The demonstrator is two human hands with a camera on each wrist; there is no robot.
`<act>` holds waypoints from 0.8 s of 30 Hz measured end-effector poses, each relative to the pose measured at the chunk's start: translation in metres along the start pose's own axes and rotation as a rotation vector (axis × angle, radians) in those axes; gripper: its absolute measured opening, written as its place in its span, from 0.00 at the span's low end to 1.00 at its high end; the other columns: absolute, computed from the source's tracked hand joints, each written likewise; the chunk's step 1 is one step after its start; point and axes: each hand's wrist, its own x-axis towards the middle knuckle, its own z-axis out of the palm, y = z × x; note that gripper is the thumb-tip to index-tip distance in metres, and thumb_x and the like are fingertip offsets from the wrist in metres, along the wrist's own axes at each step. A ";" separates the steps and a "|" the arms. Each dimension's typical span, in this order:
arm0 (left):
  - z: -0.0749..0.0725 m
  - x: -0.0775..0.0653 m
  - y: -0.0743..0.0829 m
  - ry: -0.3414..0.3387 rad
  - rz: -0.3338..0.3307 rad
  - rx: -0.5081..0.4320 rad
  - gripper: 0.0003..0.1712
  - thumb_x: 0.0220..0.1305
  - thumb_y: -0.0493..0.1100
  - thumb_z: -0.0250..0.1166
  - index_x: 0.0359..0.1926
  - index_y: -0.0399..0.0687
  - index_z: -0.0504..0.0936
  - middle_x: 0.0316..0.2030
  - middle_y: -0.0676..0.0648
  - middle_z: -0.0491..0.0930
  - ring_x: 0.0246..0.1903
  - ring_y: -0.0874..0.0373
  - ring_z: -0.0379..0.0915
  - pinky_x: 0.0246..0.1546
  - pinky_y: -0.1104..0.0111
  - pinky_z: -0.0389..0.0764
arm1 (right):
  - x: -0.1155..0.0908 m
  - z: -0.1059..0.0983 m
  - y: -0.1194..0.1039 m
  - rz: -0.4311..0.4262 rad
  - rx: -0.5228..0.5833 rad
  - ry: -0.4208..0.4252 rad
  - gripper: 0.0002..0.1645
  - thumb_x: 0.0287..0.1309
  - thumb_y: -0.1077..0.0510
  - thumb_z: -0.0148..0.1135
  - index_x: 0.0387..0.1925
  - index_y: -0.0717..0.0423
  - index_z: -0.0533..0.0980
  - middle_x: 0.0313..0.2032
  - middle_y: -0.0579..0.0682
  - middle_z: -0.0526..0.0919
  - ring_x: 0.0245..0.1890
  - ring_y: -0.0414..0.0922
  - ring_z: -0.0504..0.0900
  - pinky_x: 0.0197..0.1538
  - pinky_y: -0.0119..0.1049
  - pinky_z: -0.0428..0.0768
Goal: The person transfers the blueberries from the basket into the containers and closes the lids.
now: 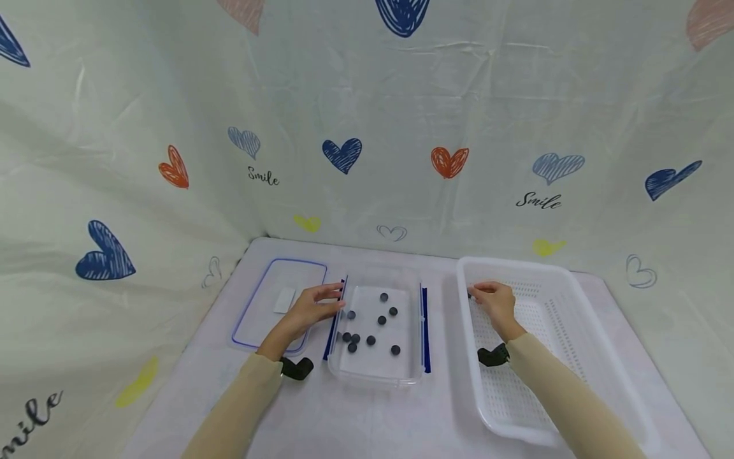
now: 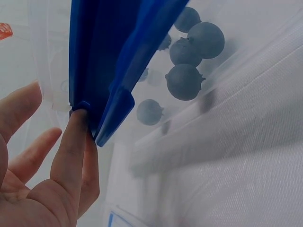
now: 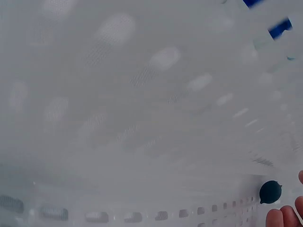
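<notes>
A clear plastic box (image 1: 375, 381) with blue side latches stands mid-table, holding several dark blueberries (image 1: 395, 350). At its left side is my left hand (image 1: 314, 309), fingers extended. In the left wrist view, a fingertip (image 2: 79, 116) touches the lower end of the swung-out blue latch (image 2: 94, 61), with blueberries behind the clear wall. My right hand (image 1: 497, 303) reaches into a white perforated basket (image 1: 471, 363), by its left wall. One dark blueberry (image 3: 270, 192) sits there, right at the fingertips (image 3: 274, 218) and uncovered by them.
Left of the box lies a clear lid with a blue rim (image 1: 254, 298); a white rectangular piece (image 1: 284, 299) shows on it. The white table (image 1: 344, 427) backs onto a hanging sheet (image 1: 401, 95) printed with hearts. Another blue latch (image 1: 425, 328) hangs on the box's right side.
</notes>
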 end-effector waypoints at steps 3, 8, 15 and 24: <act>0.000 0.001 -0.001 0.005 -0.011 -0.014 0.34 0.65 0.40 0.70 0.69 0.40 0.71 0.63 0.32 0.71 0.56 0.45 0.75 0.54 0.61 0.80 | 0.001 0.002 0.001 0.002 -0.001 0.000 0.18 0.59 0.62 0.71 0.45 0.74 0.80 0.28 0.48 0.84 0.24 0.39 0.83 0.30 0.25 0.81; 0.000 0.001 -0.002 0.005 -0.007 -0.025 0.33 0.65 0.39 0.70 0.69 0.40 0.71 0.63 0.32 0.71 0.55 0.46 0.76 0.54 0.60 0.80 | 0.000 0.003 0.003 -0.002 -0.024 -0.003 0.19 0.59 0.61 0.70 0.45 0.73 0.80 0.26 0.47 0.84 0.22 0.36 0.80 0.27 0.23 0.77; 0.000 0.001 -0.001 0.005 -0.011 -0.007 0.33 0.66 0.40 0.69 0.69 0.39 0.71 0.64 0.31 0.70 0.55 0.46 0.76 0.54 0.60 0.80 | -0.001 0.004 0.004 0.005 -0.087 0.017 0.18 0.58 0.59 0.71 0.42 0.71 0.80 0.29 0.54 0.85 0.24 0.39 0.81 0.26 0.25 0.75; 0.001 0.002 0.001 0.013 -0.017 -0.001 0.33 0.67 0.37 0.67 0.70 0.37 0.68 0.64 0.30 0.69 0.58 0.41 0.74 0.55 0.57 0.79 | 0.000 0.005 0.008 -0.006 -0.122 0.008 0.18 0.61 0.57 0.69 0.41 0.71 0.82 0.28 0.53 0.85 0.25 0.41 0.80 0.27 0.27 0.74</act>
